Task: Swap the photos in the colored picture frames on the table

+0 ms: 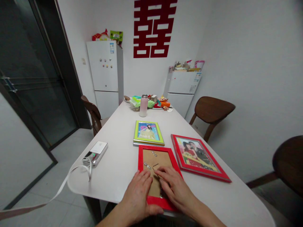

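A red picture frame (141, 157) lies face down at the table's near edge, its brown backing board (165, 159) showing. Small metal clips (147, 165) sit on the board. My left hand (139, 192) grips the frame's near left corner, fingers together over the left side and thumb along the near edge. On the board, my right hand (174, 186) is closed, index finger and thumb bent close together beside a thin dark strip (155, 165). Whatever is between those fingertips is too small to make out. The right hand covers part of the board's right side.
A second red-framed photo (199, 154) lies to the right, and a green-framed picture (148, 131) lies just beyond. On the left is a device with a white cable (96, 153). A pink bottle (143, 106) and packages stand farther back. Chairs (211, 110) flank the table (113, 176).
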Motion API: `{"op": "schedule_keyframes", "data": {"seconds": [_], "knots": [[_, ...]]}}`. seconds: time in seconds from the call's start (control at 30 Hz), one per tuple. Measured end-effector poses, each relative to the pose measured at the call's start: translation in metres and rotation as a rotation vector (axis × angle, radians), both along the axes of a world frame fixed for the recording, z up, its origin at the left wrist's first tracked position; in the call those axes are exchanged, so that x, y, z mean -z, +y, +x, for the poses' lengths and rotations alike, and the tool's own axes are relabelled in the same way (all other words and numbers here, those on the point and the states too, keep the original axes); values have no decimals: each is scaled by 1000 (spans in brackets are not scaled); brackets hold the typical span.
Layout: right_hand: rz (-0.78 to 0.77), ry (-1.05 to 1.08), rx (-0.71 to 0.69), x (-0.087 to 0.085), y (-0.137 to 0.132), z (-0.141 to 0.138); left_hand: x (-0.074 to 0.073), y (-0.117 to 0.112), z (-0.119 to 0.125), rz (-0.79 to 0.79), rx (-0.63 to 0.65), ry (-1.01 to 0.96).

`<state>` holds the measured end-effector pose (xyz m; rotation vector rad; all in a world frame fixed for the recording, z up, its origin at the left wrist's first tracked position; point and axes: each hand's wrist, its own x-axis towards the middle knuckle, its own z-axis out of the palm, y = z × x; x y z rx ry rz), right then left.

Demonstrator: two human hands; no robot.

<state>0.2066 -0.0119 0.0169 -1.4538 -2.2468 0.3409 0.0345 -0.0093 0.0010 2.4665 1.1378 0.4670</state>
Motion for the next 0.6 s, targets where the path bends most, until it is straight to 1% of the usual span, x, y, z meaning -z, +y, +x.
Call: {"op": "schedule_keyframes", "data": {"seconds": [0.1, 0.23, 0.4, 0.5, 0.6], "knots": [[11, -11, 26, 2, 20, -11, 2, 0, 0, -2, -14, -57], [13, -102, 21, 4, 37, -21, -2, 0, 0, -36, 4, -46], [9, -191, -27, 5, 39, -23, -5, 2, 1, -57, 18, -29], [14, -222, -33, 4, 36, -23, -3, 2, 1, -48, 10, -43], [10, -204, -51, 1, 36, -22, 2, 2, 1, -18, -5, -66]]}}
